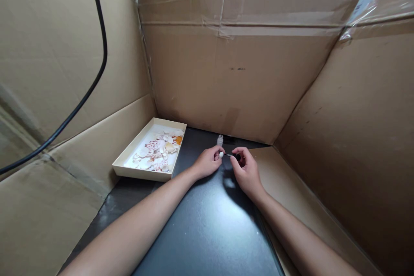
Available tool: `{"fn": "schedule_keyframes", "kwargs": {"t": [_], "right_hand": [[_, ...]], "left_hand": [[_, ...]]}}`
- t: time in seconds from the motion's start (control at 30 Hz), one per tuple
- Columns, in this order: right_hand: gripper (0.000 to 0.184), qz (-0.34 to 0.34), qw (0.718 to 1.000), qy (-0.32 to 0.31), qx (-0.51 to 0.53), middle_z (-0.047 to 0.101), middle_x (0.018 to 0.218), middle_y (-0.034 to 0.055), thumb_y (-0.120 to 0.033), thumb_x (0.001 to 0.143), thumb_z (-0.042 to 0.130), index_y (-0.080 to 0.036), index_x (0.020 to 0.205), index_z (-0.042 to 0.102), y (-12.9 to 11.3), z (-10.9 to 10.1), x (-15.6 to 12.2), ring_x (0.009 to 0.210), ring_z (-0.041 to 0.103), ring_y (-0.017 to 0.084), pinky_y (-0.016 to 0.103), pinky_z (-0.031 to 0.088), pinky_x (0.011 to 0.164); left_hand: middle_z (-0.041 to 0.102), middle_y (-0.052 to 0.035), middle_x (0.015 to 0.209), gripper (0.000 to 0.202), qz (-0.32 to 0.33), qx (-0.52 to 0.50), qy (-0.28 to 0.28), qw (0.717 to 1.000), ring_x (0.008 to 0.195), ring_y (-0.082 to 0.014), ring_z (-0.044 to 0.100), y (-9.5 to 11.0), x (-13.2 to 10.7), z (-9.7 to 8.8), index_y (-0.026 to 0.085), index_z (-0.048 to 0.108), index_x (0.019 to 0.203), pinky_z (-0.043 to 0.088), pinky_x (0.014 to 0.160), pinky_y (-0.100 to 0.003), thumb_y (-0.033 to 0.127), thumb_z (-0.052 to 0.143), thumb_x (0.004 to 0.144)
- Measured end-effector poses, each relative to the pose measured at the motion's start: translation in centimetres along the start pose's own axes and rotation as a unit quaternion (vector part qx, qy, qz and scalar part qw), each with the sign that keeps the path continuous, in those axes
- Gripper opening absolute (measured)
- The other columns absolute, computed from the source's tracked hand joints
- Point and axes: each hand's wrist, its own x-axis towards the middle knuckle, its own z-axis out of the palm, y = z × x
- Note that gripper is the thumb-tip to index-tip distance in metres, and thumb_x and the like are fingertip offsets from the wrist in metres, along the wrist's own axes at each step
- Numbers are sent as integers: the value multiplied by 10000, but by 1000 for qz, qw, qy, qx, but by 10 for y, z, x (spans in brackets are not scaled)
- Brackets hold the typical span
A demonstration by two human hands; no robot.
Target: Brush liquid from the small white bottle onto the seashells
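Left hand point(207, 163) pinches a small white shell point(221, 154) in its fingertips, just above the black tabletop point(207, 224) and in front of a small bottle point(220, 140). Right hand point(246, 172) grips a black-capped brush point(237, 156), tip at the shell; touching or not, can't tell at this size. Shell looks light, rigid, brittle and slick: hold by the rim, gentle pressure. More shells in the tray point(142, 172) to the left.

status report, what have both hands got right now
Left hand pinching small white shell. Right hand holding black-capped brush, tip at the shell. A small bottle stands just behind the hands, shell tray off to the left, nothing blocking.
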Motion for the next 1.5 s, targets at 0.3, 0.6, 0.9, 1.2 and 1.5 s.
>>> {"fn": "schedule_keyframes", "kwargs": {"t": [0.3, 0.6, 0.9, 1.2, 1.5], "right_hand": [[134, -9, 1000, -3, 1, 526, 769, -7, -273, 828, 544, -193, 935, 547, 1, 0, 0, 604, 434, 120, 245, 369, 567], [138, -19, 1000, 0, 3, 523, 761, -4, -288, 848, 528, -193, 947, 547, 1, 0, 0, 609, 435, 127, 251, 373, 575], [149, -14, 1000, -14, 7, 504, 725, -17, -295, 843, 537, -194, 952, 542, 1, 1, 0, 598, 434, 125, 246, 367, 565], [154, -10, 1000, -20, 16, 492, 713, -25, -304, 836, 539, -197, 946, 538, 1, 0, -1, 595, 430, 125, 244, 362, 561], [168, 23, 1000, -12, 3, 490, 710, -29, -306, 815, 545, -196, 942, 537, 2, -1, 1, 597, 431, 123, 246, 365, 570]], "left_hand": [[403, 62, 616, 189, -8, 5, 4, 1000, 585, -93, 384, 1, 0, 0, 149, 581, 934, 281, 558, -214, 131, 499, 765], [406, 58, 619, 191, -4, 9, 4, 1000, 590, -95, 383, 1, -1, 0, 144, 579, 938, 278, 561, -216, 116, 490, 771], [405, 58, 617, 177, -2, 5, 4, 1000, 584, -93, 379, 0, 0, 1, 148, 581, 917, 277, 560, -211, 111, 495, 766], [415, 56, 629, 184, -2, 2, 5, 1000, 595, -92, 390, 0, 1, 1, 151, 579, 922, 284, 560, -209, 114, 493, 764], [398, 61, 622, 177, -4, -6, 3, 1000, 591, -91, 380, 0, 0, 1, 158, 561, 913, 274, 554, -208, 111, 485, 760]]}}
